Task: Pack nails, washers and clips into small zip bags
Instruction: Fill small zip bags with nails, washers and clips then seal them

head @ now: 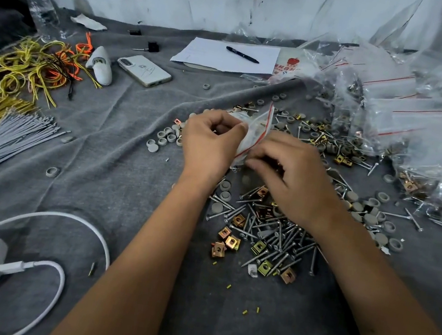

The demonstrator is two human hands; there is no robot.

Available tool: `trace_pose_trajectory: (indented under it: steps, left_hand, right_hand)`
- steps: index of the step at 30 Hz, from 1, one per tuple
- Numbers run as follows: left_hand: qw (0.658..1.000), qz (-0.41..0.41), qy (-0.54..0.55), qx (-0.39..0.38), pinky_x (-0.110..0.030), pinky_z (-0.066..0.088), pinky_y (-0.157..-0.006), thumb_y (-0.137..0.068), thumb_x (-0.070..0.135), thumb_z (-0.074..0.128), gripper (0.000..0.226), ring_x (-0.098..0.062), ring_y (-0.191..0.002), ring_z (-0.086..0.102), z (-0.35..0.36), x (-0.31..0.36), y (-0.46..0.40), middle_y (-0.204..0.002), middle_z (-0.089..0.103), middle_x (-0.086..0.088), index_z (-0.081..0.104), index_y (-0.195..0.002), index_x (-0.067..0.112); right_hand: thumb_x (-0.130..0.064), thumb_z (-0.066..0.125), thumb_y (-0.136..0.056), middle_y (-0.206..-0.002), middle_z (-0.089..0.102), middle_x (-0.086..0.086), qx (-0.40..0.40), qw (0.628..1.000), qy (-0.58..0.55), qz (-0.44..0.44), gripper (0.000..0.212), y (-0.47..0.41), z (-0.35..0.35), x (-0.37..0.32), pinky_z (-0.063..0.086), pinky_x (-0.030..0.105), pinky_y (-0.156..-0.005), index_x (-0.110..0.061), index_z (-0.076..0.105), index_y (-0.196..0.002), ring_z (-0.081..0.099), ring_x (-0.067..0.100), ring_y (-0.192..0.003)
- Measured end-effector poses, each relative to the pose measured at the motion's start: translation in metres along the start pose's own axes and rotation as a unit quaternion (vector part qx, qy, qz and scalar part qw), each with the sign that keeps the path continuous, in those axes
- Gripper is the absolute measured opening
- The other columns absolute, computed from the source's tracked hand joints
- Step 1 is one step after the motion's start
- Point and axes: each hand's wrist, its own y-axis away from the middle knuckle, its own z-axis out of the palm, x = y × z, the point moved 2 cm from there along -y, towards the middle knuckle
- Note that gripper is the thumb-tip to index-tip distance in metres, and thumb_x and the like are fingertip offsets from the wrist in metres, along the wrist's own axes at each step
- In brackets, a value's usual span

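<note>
**Bag in hand, filling or sealing stage**

Grey cloth (133, 130) covers the whole work surface; can't tell what lies under it. Far right: heap of clear zip bags (414, 111), red-striped, several already holding hardware. Centre right, under the forearms: loose pile of nails (280, 240), brass-coloured clips (232, 241) mixed in, grey washers (167, 135) scattered round both hands.

Left hand (212, 142) and right hand (291, 175) meet above the pile, holding one small zip bag (257, 132) between them, lifted off the cloth and tilted, red strip running diagonally. Left fingers (238, 126) pinch the bag's upper edge. Right fingers (255, 162) are curled at the lower edge, closed on the bag; whether they also hold a part is hidden.

Judgement: the step is loading or closing this bag; contents blurred, mouth state unclear. Next move likely calls for pressing the strip shut along its length while keeping the mouth uppermost, so nothing spills, then setting it with the heap.
</note>
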Motion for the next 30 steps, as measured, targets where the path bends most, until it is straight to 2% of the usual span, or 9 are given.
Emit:
trace_pose_trajectory:
  steps: [2, 6, 8, 11, 13, 15, 20, 26, 30]
  left_hand:
    - [1.0, 0.002, -0.012, -0.002, -0.021, 0.036, -0.055, -0.086, 0.002, 0.075, 0.016, -0.006, -0.052, 0.043, 0.001, 0.0, 0.001, -0.05, 0.049, 0.014, 0.072, -0.071, 0.008]
    - [1.0, 0.005, -0.016, 0.0, -0.023, 0.035, -0.055, -0.086, 0.004, 0.076, 0.014, -0.01, -0.054, 0.044, 0.001, -0.001, 0.0, -0.054, 0.051, 0.006, 0.072, -0.073, 0.005]
    - [1.0, 0.002, -0.016, 0.0, -0.023, 0.035, -0.054, -0.086, 0.004, 0.076, 0.014, -0.01, -0.054, 0.043, 0.001, -0.001, 0.001, -0.053, 0.05, 0.007, 0.072, -0.072, 0.006]
    - [1.0, -0.003, -0.016, -0.002, -0.022, 0.035, -0.053, -0.086, 0.004, 0.075, 0.017, -0.009, -0.053, 0.043, 0.0, 0.0, 0.001, -0.05, 0.049, 0.011, 0.071, -0.071, 0.008]
    - [1.0, -0.002, -0.02, -0.003, -0.022, 0.036, -0.054, -0.086, 0.005, 0.075, 0.016, -0.01, -0.054, 0.044, 0.0, 0.0, 0.0, -0.052, 0.05, 0.009, 0.071, -0.071, 0.008]
    - [1.0, -0.002, -0.021, 0.0, -0.023, 0.036, -0.055, -0.086, 0.005, 0.076, 0.015, -0.01, -0.055, 0.045, 0.0, -0.001, 0.0, -0.054, 0.051, 0.008, 0.072, -0.072, 0.008]
    - [0.998, 0.019, -0.052, -0.025, -0.021, 0.042, -0.058, -0.085, 0.002, 0.075, 0.013, -0.003, -0.055, 0.05, 0.001, 0.001, 0.002, -0.06, 0.06, 0.008, 0.074, -0.074, 0.008]
    - [0.995, 0.038, -0.078, -0.047, -0.025, 0.05, -0.063, -0.086, 0.004, 0.077, 0.011, -0.003, -0.06, 0.057, 0.003, 0.002, 0.004, -0.067, 0.065, 0.007, 0.075, -0.076, 0.007]
    - [0.993, 0.036, -0.077, -0.084, -0.023, 0.045, -0.06, -0.088, 0.002, 0.076, 0.009, -0.01, -0.059, 0.057, 0.006, 0.005, 0.006, -0.069, 0.069, -0.007, 0.075, -0.08, -0.002]
  right_hand:
    - [-0.012, 0.069, -0.095, -0.095, 0.065, 0.0, 0.018, 1.0, -0.006, 0.001, 0.006, 0.0, -0.004, 0.002, 0.05, 0.031, -0.08, -0.008, 0.072, -0.094, 0.06, 0.014, -0.088]
    - [-0.038, 0.076, -0.089, -0.102, 0.066, -0.006, -0.157, 0.987, 0.019, 0.041, 0.018, 0.003, 0.005, 0.008, 0.051, 0.039, -0.086, -0.022, 0.074, -0.097, 0.062, 0.012, -0.095]
    - [-0.046, 0.078, -0.085, -0.103, 0.064, -0.013, -0.204, 0.977, 0.026, 0.054, 0.019, 0.004, 0.009, 0.009, 0.051, 0.037, -0.088, -0.03, 0.074, -0.095, 0.061, 0.007, -0.096]
    - [-0.041, 0.08, -0.084, -0.091, 0.061, -0.021, -0.208, 0.977, 0.005, 0.047, 0.011, 0.003, 0.009, 0.006, 0.047, 0.028, -0.08, -0.038, 0.07, -0.083, 0.058, -0.003, -0.088]
    - [-0.036, 0.081, -0.084, -0.093, 0.062, -0.02, -0.209, 0.977, -0.003, 0.041, 0.009, 0.003, 0.008, 0.005, 0.049, 0.029, -0.082, -0.034, 0.073, -0.084, 0.058, -0.003, -0.089]
    - [-0.03, 0.083, -0.084, -0.093, 0.065, -0.015, -0.17, 0.985, -0.025, 0.029, 0.009, 0.004, 0.005, 0.002, 0.05, 0.028, -0.083, -0.026, 0.076, -0.088, 0.06, 0.0, -0.089]
    - [-0.017, 0.084, -0.084, -0.091, 0.074, -0.007, 0.045, 0.996, -0.071, 0.004, 0.013, 0.001, -0.012, -0.002, 0.054, 0.023, -0.078, -0.014, 0.079, -0.095, 0.069, 0.006, -0.086]
    - [-0.016, 0.083, -0.085, -0.088, 0.075, -0.001, 0.123, 0.992, -0.031, 0.022, 0.01, 0.002, -0.019, 0.004, 0.056, 0.036, -0.076, -0.01, 0.08, -0.093, 0.069, 0.012, -0.082]
    - [-0.016, 0.083, -0.085, -0.09, 0.073, 0.0, 0.159, 0.987, 0.022, 0.031, 0.012, 0.003, -0.021, 0.005, 0.054, 0.025, -0.075, -0.011, 0.08, -0.096, 0.066, 0.01, -0.079]
